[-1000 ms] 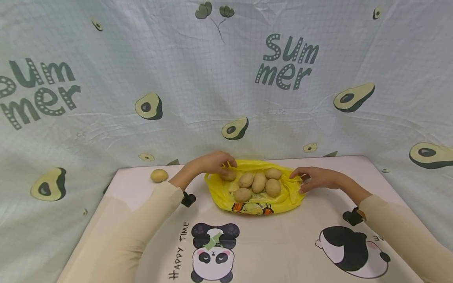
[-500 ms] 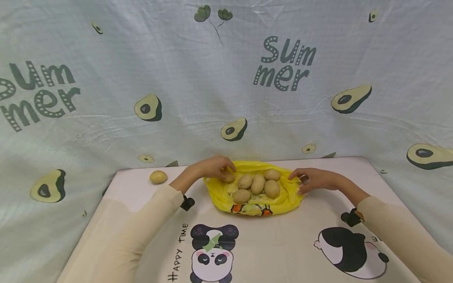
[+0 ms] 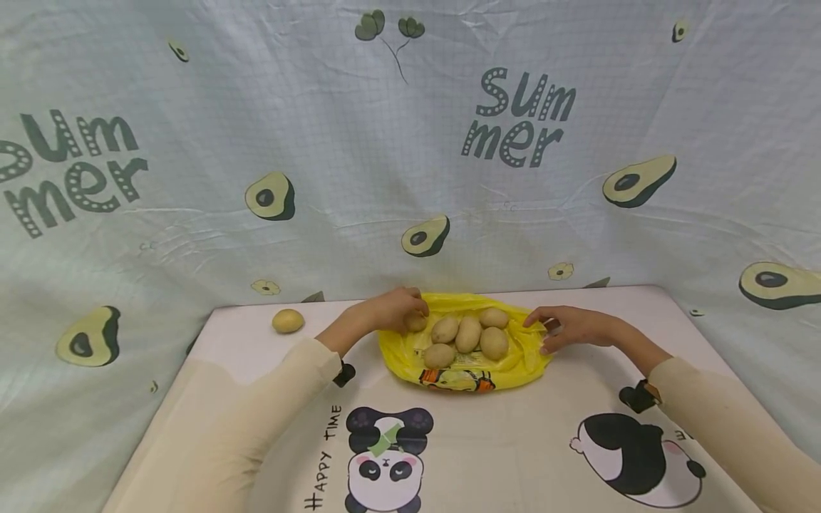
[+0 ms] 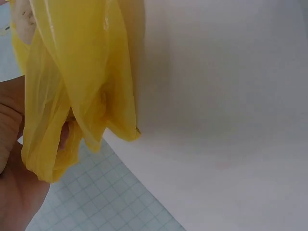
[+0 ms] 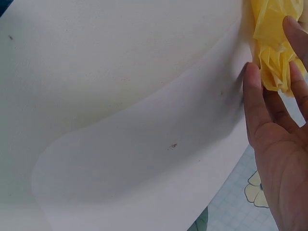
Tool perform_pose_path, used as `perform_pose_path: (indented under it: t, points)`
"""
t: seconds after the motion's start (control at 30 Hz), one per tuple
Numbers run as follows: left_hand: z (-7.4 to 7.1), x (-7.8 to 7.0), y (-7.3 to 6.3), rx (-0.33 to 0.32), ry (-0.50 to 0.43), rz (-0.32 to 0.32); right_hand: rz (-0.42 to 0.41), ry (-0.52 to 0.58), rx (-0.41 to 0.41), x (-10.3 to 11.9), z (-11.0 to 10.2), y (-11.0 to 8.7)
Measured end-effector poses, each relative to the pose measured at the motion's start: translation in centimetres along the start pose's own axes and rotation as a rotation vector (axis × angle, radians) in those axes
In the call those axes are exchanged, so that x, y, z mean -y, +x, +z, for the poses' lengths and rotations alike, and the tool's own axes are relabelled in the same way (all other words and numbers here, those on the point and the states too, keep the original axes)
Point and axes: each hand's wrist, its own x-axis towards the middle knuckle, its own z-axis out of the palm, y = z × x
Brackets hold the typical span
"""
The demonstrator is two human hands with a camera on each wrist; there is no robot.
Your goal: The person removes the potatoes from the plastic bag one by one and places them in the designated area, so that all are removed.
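Observation:
A yellow plastic bag (image 3: pixel 398 356) lies on its side on the table, its mouth towards me, with several potatoes (image 3: pixel 469 333) on it. My left hand (image 3: pixel 394 311) is at the bag's left end, fingers curled over a potato (image 3: pixel 417 324) that they mostly cover. In the left wrist view, plastic of the yellow bag (image 4: pixel 86 62) hides most of the left fingers and thumb. My right hand (image 3: pixel 580 325) is at the bag's right end, thumb and fingers spread on either side of gathered plastic, as the right wrist view shows of the yellow bag (image 5: pixel 276 43).
A lone potato (image 3: pixel 288 320) lies on the table to the left of the bag. Panda prints (image 3: pixel 386 463) mark the pale table surface (image 3: pixel 500 449) in front. A cloth curtain (image 3: pixel 359 171) with avocado prints hangs along the table's back edge.
My left hand has shifted slightly right and its fingers have curled further over the potato. The bag's left edge has moved right a little. My right hand stays in place.

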Motion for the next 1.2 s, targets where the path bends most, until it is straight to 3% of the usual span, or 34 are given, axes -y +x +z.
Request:
perform_pose_path:
  t: [0.47,0.7,0.97,1.2]
  points:
    - [-0.6,-0.7,0.5,0.059,0.024,-0.002,0.000,0.010,-0.006,-0.3,0.3,0.0]
    - [-1.0,-0.4,0.1,-0.046,0.076,0.102,-0.002,-0.006,-0.022,0.0,0.5,-0.2]
    - [-1.4,-1.1,-0.9,-0.151,-0.088,0.123,-0.004,0.012,-0.011,-0.2,0.5,-0.3]
    - [-1.2,-2.2,-2.0,-0.194,-0.148,0.139,-0.006,0.020,-0.013,-0.2,0.4,-0.3]
